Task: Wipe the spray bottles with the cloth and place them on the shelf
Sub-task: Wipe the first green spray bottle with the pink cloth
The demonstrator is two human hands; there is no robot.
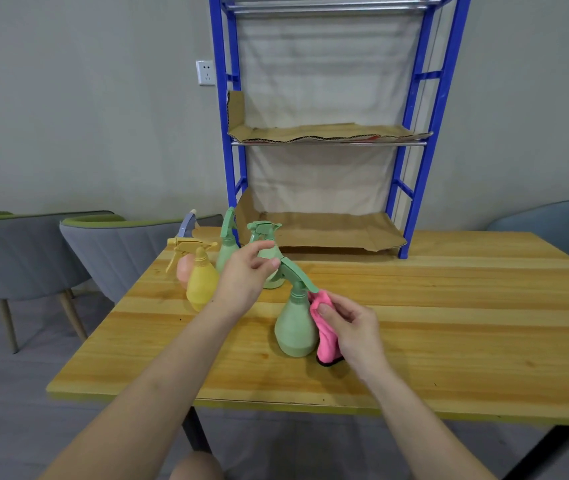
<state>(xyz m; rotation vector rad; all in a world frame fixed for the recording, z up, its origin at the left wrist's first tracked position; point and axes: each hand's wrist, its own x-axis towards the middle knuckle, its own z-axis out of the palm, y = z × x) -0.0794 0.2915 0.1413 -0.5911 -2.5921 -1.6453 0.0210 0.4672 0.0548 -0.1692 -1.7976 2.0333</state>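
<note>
Both hands worked on one green bottle (295, 329), which stood upright near the middle of the desk (466, 306). The desk was of pale wooden planks with a yellowish front edge. A blue shelf (418, 133) stood on its far side against a grey wall (86, 116). Torn cardboard (324, 133) lay on the shelf's middle tier and more on the lowest. A white outlet (205, 72) sat on the wall left of the shelf. Two grey chairs (16, 251) stood left of the desk and a blue-grey chair (560, 223) at its right.

Four more bottles clustered at the desk's far left: a yellow bottle (201, 284), a peach bottle (183, 271) just behind it, and two green ones (226, 252), one partly hidden by the left hand (245, 275).

That hand came in on a bare forearm. Its thumb and curled fingers pinched the upper end of the green bottle's sprayer head. The right hand (352, 327) gripped a pink cloth (324, 337), thumb on top. It pressed the cloth against the bottle's right side from neck to base, and the cloth's lower end touched the desk.
</note>
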